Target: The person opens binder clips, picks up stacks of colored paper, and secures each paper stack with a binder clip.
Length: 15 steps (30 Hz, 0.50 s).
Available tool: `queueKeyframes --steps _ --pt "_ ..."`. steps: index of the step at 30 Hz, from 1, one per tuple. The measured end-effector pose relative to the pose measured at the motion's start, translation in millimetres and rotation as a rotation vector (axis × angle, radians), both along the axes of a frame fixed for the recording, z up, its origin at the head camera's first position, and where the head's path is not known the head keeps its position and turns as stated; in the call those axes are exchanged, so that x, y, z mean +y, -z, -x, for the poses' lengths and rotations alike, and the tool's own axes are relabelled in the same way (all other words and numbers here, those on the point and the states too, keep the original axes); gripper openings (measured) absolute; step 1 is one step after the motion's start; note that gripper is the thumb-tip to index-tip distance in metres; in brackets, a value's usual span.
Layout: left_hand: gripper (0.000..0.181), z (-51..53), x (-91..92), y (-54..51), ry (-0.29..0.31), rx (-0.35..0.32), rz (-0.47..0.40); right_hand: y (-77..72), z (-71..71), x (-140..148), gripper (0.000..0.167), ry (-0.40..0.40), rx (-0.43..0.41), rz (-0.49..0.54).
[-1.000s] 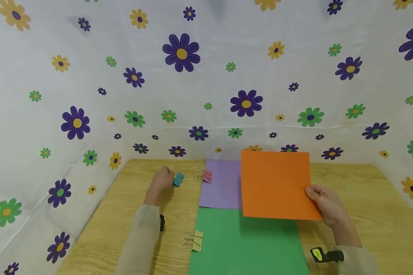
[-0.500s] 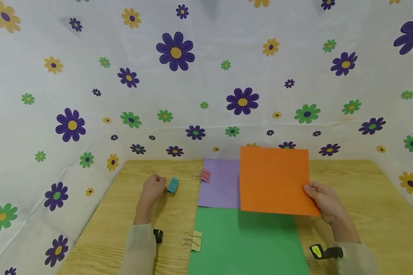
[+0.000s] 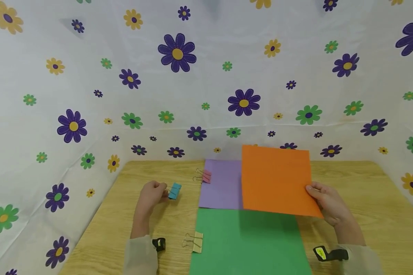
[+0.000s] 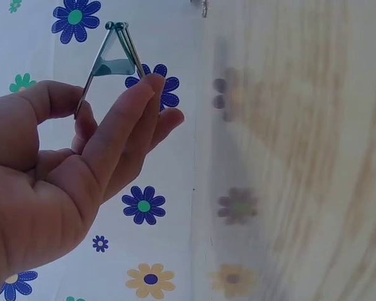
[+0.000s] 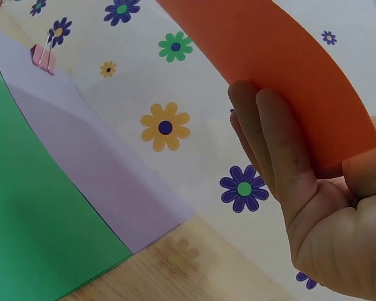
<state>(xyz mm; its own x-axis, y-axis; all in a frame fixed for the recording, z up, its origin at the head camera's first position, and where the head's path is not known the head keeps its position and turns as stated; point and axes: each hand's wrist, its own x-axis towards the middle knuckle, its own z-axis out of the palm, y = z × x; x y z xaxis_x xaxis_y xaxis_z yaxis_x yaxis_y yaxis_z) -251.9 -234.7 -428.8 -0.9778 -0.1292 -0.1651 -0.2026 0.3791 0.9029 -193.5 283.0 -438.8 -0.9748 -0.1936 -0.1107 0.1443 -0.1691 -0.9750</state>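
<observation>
My left hand (image 3: 151, 194) pinches a blue binder clip (image 3: 174, 191) by its wire handles, held over the left part of the table. In the left wrist view the clip (image 4: 114, 64) sits between thumb and fingers, its two handles spread in an A shape. On the right, my right hand (image 3: 330, 204) grips an orange sheet (image 3: 277, 179) at its lower right edge, thumb on the near face. That sheet is lifted and tilted above a purple sheet (image 3: 220, 185) and a green sheet (image 3: 251, 240), hiding part of both. The right wrist view has the fingers (image 5: 282, 135) behind the bent orange sheet (image 5: 301, 69).
A pink binder clip (image 3: 206, 176) is on the purple sheet's left edge. A yellow binder clip (image 3: 197, 242) is on the green sheet's left edge. Both have their handles pointing left. Behind the wooden table (image 3: 358, 183) hangs a white flowered cloth (image 3: 206, 76).
My left hand has drawn back toward me and slightly left with the blue binder clip. The right hand and orange sheet have barely moved, the sheet tilting slightly. The head view shifted a little.
</observation>
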Motion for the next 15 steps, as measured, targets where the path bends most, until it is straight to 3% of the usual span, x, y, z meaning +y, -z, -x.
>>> queueKeyframes --steps 10,15 --pt "0.024 -15.7 2.1 0.5 0.019 0.04 -0.065 2.4 0.0 0.0 0.019 -0.029 0.024 0.043" --pt "0.025 -15.3 0.5 -1.4 0.009 0.07 -0.078 3.4 -0.3 -3.6 0.017 -0.082 0.048 0.1"
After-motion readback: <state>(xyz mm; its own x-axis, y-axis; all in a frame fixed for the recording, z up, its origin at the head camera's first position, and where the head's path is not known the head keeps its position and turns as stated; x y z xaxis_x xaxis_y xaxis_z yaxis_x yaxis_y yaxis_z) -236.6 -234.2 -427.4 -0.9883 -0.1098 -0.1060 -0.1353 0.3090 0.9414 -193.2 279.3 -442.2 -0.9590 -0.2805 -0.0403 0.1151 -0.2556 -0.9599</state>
